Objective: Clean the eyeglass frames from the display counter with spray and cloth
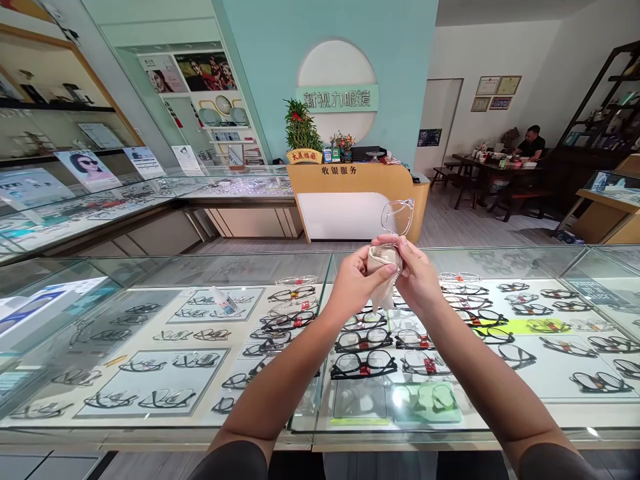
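Observation:
Above the glass counter, both my hands meet around a pair of clear-framed eyeglasses point(398, 217). One lens stands up above my fingers, turned on its side. My left hand point(359, 275) is closed, pressing a beige cleaning cloth point(384, 293) against the lower lens. A loose end of the cloth hangs below the fingers. My right hand point(418, 275) pinches the eyeglasses' frame from the right side. The lower part of the eyeglasses is partly hidden by the cloth and my fingers.
Below my hands lies a glass display case point(320, 437) with rows of eyeglasses point(363, 364) inside. A small white bottle point(223, 301) stands at left. A wooden reception desk point(357, 179) is ahead. Far right, a person point(531, 144) sits at a dark table point(493, 162).

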A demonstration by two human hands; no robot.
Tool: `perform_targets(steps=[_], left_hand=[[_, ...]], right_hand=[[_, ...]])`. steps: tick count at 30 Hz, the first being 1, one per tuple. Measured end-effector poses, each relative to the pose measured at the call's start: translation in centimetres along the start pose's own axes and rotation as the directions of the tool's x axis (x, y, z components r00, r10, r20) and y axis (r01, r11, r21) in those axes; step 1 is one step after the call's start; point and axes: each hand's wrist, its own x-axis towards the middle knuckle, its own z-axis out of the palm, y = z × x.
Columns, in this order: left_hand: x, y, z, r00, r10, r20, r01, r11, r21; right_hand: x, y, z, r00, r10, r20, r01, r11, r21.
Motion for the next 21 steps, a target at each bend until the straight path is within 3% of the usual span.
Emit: perform_targets(steps=[6,13,16,21], left_hand=[[-0.3,-0.3,0.9,0.987,0.111,-0.114,-0.108,0.994,0.027],[-0.8,-0.7,1.4,0.938,0.257,-0.231,-0.242,0.966,0.095],[-0.7,-0.3,0.9,0.956,0.242,-0.166,-0.225,0.968,0.116],[-0.2,0.3,-0.5,0.991,0.119,0.064,-0.124,0.988,0.087]], right_hand=[[-0.8,0.6,1.1,1.000,-0.009,-0.001,0.010,0.998,0.066],[-1.5,1.6,1.1,0.991,-0.116,0.072,0.119,0.992,-0.030],[-1.4,1.0,0.7,0.993,-0.091,0.073,0.095,0.994,-0.055],[-0.7,-0.4,0.3,0.996,-0.075,0.044,0.075,0.997,0.003]])
